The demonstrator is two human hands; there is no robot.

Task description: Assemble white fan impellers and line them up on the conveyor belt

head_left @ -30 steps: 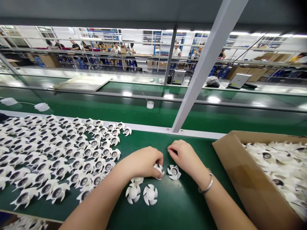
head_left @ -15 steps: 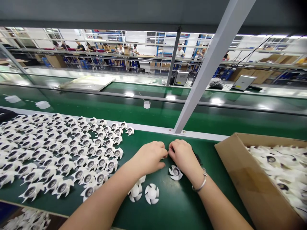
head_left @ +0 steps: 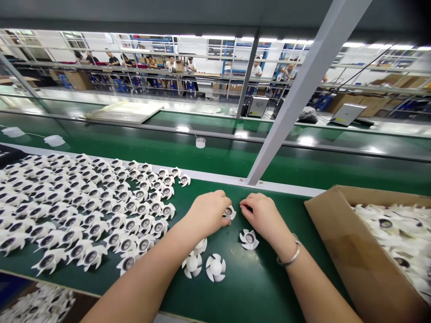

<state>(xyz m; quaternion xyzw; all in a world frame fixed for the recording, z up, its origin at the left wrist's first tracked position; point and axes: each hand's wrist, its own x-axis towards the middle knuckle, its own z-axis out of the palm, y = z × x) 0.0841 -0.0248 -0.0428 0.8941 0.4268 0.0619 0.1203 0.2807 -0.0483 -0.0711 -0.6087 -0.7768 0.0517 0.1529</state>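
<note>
My left hand (head_left: pixel 210 211) is closed around a white fan impeller (head_left: pixel 230 212), whose dark hub opening faces up. To its right is my right hand (head_left: pixel 262 211), thumb and fingertips drawn together in a pinch. Whatever lies between those fingertips, if anything, is too small to make out. Just below the right hand, a loose impeller (head_left: pixel 249 240) rests with its hub opening upward. Nearer to me, another impeller (head_left: pixel 216 268) lies with its closed hub face up. Beside it, more impellers (head_left: pixel 192 264) are partly covered by my left forearm.
Many white impellers (head_left: pixel 117 220) spread over the left of the green bench (head_left: pixel 256 287). At right stands a cardboard box (head_left: pixel 353 251) filled with impellers. A slanted metal post (head_left: pixel 286 121) rises behind my hands. A tape roll (head_left: pixel 200 142) sits farther back; people work across the room.
My hands have moved slightly apart, and the impeller in my left hand now shows. The dark item beside my right wrist is no longer visible. The whole view has shifted a little.
</note>
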